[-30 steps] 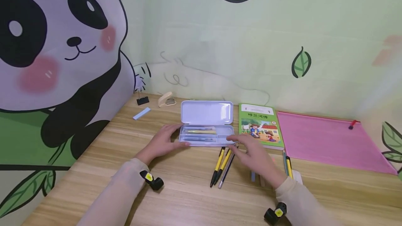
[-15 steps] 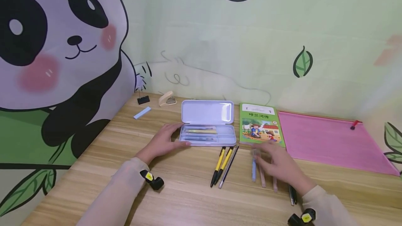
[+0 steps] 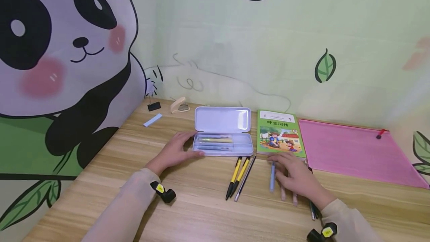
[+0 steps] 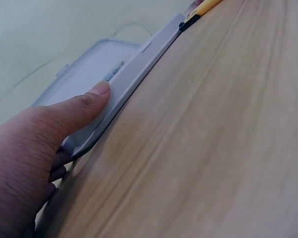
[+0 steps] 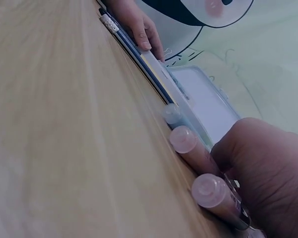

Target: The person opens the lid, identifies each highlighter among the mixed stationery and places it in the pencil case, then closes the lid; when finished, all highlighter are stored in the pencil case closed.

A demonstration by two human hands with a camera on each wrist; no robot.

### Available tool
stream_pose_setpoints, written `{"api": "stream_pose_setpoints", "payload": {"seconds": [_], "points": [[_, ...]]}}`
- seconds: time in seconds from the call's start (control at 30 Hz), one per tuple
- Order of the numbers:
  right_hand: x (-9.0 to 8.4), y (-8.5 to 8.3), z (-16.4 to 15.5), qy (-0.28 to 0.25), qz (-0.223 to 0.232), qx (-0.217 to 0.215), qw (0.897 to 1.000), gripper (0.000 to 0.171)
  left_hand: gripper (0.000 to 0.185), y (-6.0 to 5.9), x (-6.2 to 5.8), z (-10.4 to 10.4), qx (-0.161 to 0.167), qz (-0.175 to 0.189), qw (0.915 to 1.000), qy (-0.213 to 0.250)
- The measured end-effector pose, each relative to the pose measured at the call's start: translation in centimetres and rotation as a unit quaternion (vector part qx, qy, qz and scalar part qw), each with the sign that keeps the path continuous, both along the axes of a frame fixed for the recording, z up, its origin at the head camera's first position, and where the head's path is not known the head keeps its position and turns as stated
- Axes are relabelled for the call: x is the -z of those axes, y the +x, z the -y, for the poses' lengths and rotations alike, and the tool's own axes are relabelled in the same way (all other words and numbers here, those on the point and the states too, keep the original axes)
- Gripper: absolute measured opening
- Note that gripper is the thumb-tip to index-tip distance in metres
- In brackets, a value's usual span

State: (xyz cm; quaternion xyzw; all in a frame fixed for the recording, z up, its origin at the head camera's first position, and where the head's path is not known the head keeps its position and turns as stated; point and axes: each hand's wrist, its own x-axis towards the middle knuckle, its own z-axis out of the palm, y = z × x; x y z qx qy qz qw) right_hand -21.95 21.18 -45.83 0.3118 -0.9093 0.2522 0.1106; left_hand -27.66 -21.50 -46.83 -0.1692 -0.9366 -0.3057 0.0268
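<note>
An open pale lilac pencil case (image 3: 223,148) with several pens inside lies mid-desk. My left hand (image 3: 183,145) grips its left end, thumb pressed on the front wall (image 4: 129,74) and fingers behind. To the right, my right hand (image 3: 291,171) lies flat over loose pens on the desk, just in front of the book: a blue pen (image 3: 272,177) by the thumb and two pink pens (image 3: 283,194) under the palm. In the right wrist view the pink pen ends (image 5: 186,141) stick out from under the hand (image 5: 268,168).
Two yellow-black pens and a thin pencil (image 3: 239,176) lie between the hands. A green picture book (image 3: 280,134) and a pink zip folder (image 3: 352,150) sit to the right. A stapler (image 3: 178,106), binder clip (image 3: 153,105) and blue eraser (image 3: 152,120) are at the back left.
My right hand left the pencil case's right end, moved right and settled onto the blue and pink pens. The left hand stayed on the case.
</note>
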Motion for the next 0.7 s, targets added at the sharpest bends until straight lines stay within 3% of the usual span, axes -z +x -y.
{"api": "stream_pose_setpoints", "payload": {"seconds": [0.33,0.7], "points": [[0.4,-1.1,-1.4,-0.005,-0.014,-0.053,0.999,0.024,0.102,0.0,0.0,-0.1,0.001,-0.002,1.0,0.002],[0.1,-1.4,-1.9,-0.017,-0.019,-0.085,0.996,0.022,0.102,0.1,0.0,0.0,-0.001,-0.003,1.0,0.002]]}}
